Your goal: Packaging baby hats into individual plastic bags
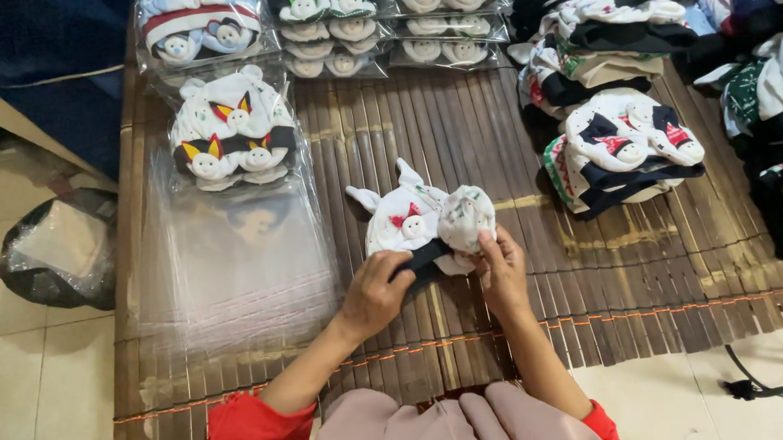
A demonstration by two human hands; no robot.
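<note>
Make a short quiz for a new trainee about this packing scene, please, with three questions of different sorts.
1. True or false: both hands touch the white animal hats in the middle of the bamboo mat.
2. Which lies beside the left hand, on its left? A) a stack of clear plastic bags B) scissors C) a box
3. Fill in: the right hand grips the hat's ____ part.

Key: 1 true; 2 A; 3 right.
</note>
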